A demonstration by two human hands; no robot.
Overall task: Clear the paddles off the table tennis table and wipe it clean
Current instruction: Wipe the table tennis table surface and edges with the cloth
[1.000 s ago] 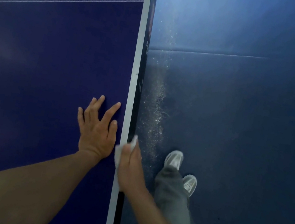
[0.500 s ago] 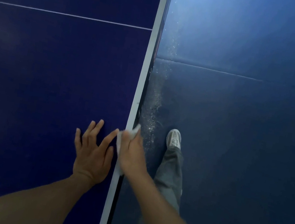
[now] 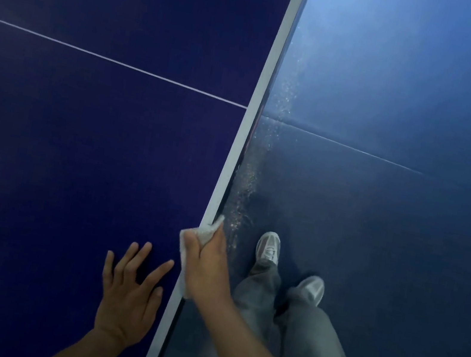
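Observation:
The dark blue table tennis table (image 3: pixel 81 151) fills the left of the view, with a white edge stripe (image 3: pixel 245 136) running up to the right and a thin white centre line crossing it. My right hand (image 3: pixel 206 264) grips a white cloth (image 3: pixel 202 232) and presses it over the table's edge stripe. My left hand (image 3: pixel 129 291) lies flat on the tabletop with fingers spread, just left of the cloth. No paddle is in view.
The blue floor (image 3: pixel 398 191) lies to the right of the table, with a trail of pale dust (image 3: pixel 247 186) along the table's edge. My grey trouser legs and light shoes (image 3: pixel 269 247) stand on it close to the edge.
My right hand has slid the cloth forward along the table edge. My left hand has stayed flat behind it. My feet have stepped forward and the view has turned.

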